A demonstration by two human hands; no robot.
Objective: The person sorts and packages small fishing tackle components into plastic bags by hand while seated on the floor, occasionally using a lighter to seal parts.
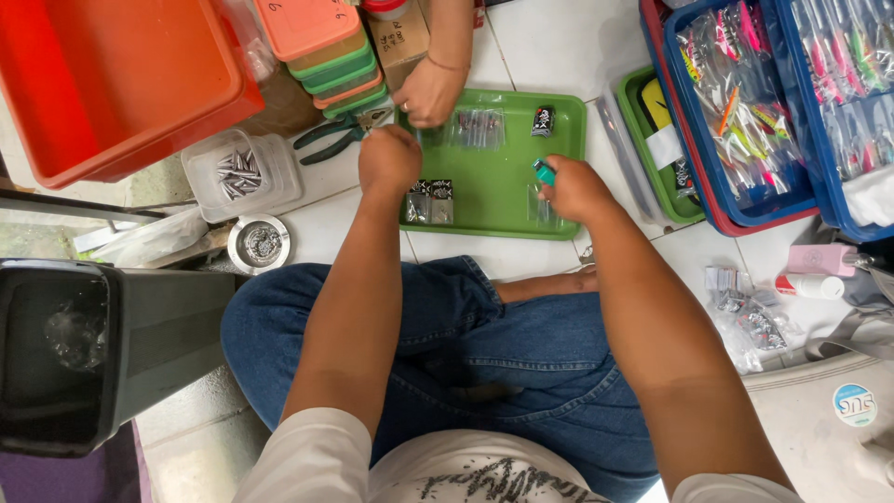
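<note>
Seated on white tile floor (549, 47), legs in blue jeans (503, 363) crossed.

Largest items: orange bin (121, 74) upper left; black bin (84, 354) lower left; blue tray (782, 112) of bright packeted lures upper right, nested over a red one.

Green tray (503, 186) on the floor just ahead of the knees, holding small clear packets: a pair with dark labels (430, 200) near the front left corner, a clear bunch (477, 128) near the back, one dark packet (543, 120) back right.

Stack of lidded boxes (326, 51), orange and green, behind the tray's left corner. Clear tub (240, 174) of metal pieces left of the tray; small round metal dish (260, 242) in front of it. Green-handled pliers (340, 135) beside the tub.

Left hand (389, 160) over the tray's left edge, grip closed in a fist; contents hidden, cannot tell what is held.
Right hand (575, 191) over the tray's front right, grip closed on a small teal lighter-like item (544, 171), top end protruding.

Another person's hand (430, 91) at the tray's back edge, fingers curled down near the clear bunch.
</note>
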